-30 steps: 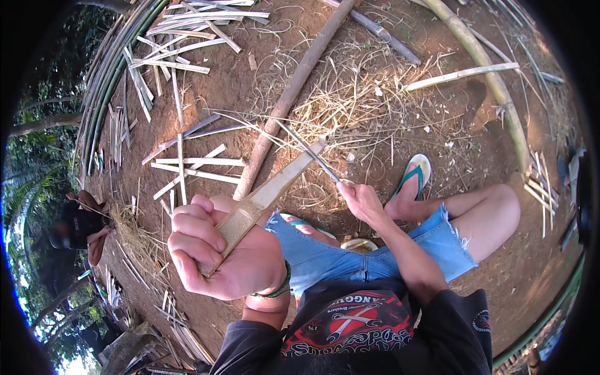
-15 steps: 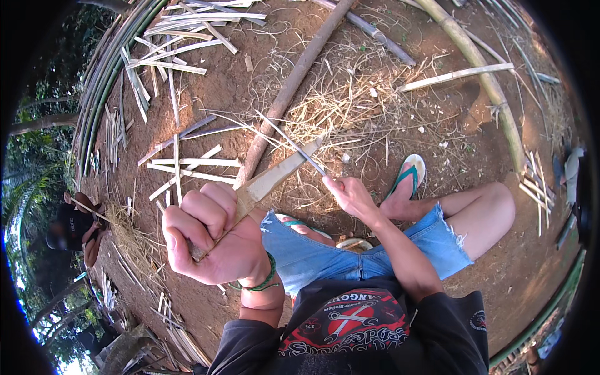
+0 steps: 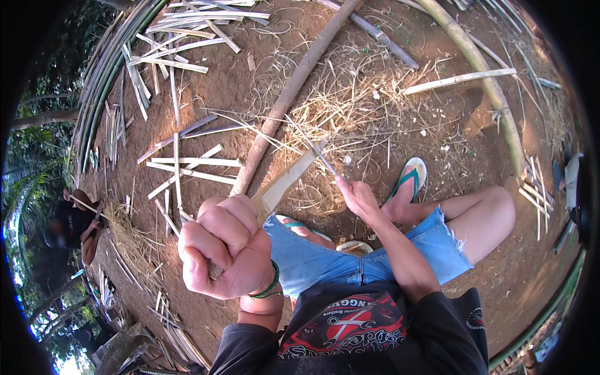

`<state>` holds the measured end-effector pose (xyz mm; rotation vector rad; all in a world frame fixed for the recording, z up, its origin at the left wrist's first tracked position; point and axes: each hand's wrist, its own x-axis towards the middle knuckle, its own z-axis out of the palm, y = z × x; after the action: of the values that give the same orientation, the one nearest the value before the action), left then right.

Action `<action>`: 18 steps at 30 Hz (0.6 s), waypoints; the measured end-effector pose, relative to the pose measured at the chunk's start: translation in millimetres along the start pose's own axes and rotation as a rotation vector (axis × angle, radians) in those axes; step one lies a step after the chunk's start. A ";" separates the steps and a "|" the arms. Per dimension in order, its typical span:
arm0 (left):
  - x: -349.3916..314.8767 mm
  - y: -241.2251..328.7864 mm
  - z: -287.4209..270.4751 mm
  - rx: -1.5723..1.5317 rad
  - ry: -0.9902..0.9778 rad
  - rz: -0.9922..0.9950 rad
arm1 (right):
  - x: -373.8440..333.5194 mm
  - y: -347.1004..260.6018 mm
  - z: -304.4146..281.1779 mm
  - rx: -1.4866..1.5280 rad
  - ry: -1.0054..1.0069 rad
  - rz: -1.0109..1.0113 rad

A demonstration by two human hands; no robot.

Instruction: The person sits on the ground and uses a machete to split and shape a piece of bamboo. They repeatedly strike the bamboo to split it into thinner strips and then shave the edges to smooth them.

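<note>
A person sits on bare brown ground, seen from above their own head. Their left hand is clenched in a tight fist around the near end of a flat, pale bamboo slat, fingers wrapped fully over it so that end is hidden inside the fist. The slat runs up and to the right from the fist, over the knees, tilted away from the body. It is light tan, broad and smooth, narrowing toward its far end. There the right hand pinches a thin blade or sliver between closed fingers, its tip touching the slat's far end; which of the two it is cannot be told. The person wears denim shorts, a dark printed shirt, a green wristband and a teal-strapped sandal. A long round wooden pole lies on the ground beyond the slat. Split bamboo strips are scattered to the left, with dry curly shavings ahead. Another person crouches far left.
</note>
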<state>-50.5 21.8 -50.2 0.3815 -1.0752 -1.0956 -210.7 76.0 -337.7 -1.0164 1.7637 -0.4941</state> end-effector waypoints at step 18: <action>-3.8 3.5 5.0 0.017 -0.019 -0.023 | 21.8 36.4 9.6 0.008 -0.022 0.101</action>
<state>-53.0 27.9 -47.2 0.3983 -1.0998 -1.1131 -220.0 79.8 -380.0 -0.9194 1.7822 -0.4244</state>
